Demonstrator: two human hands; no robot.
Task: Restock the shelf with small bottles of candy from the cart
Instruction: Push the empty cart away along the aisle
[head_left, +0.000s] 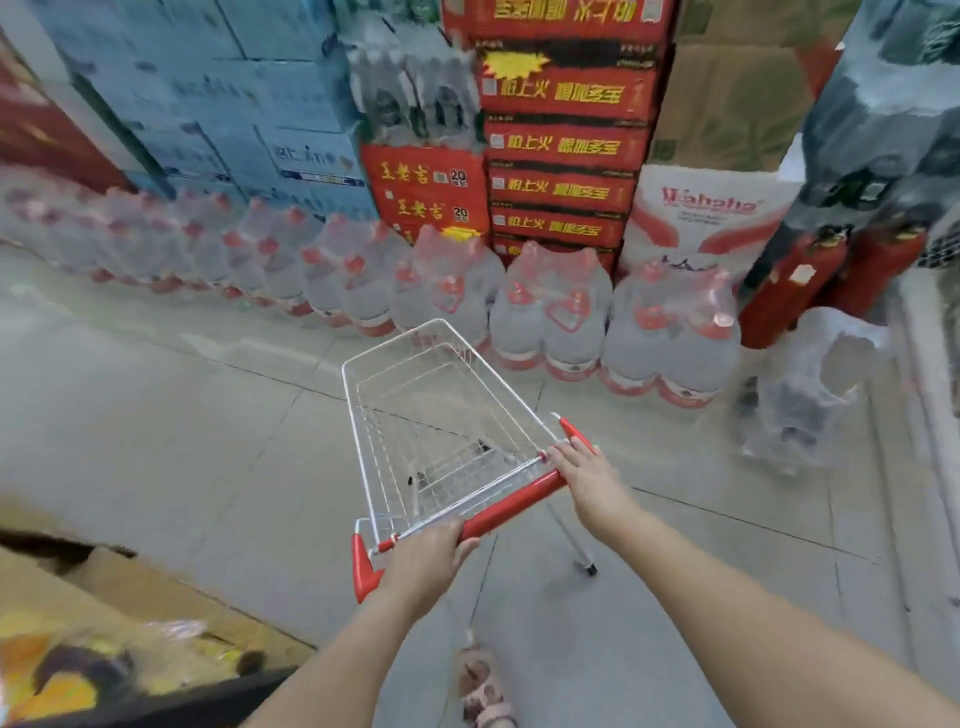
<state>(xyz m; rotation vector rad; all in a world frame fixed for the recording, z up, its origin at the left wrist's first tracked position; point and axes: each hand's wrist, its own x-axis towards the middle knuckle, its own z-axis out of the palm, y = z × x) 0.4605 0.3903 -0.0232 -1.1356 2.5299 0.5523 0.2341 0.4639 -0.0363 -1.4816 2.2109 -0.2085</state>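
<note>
Fingers (441, 527) of the left hand (426, 553) are curling over the lower end of the red handle bar (514, 501), pressed together, thumb showing underneath. The right hand (582, 467) is gripping the upper end of that bar, its fingers (563, 449) lying side by side over the red corner piece.

The cart (363, 415) is standing in the centre of the frame on the tiled floor (156, 415), nose pointing up at the stock. Its wire basket (395, 338) is showing only mesh, with tiles visible through it. A couple of small dark specks low down are too blurred to identify.

Just beyond the cart's nose, shrink-wrapped packs of big water jugs (561, 312) with red caps are lining the floor from left to right. Behind them, red cartons (561, 140) are stacking up in the upper centre, with wrapped bottle packs (415, 98) sitting on the shorter stack. Blue cartons (208, 78) are filling the upper left and brown boxes (737, 104) the upper right, above a white Wahaha case (711, 208).

At the right, two red fire extinguishers (795, 291) are leaning beside a crumpled clear plastic bundle (810, 384).

In the lower left, an open cardboard box (130, 587) is holding blurred yellow packets (62, 696). A sandalled foot (485, 691) is showing at the bottom.
</note>
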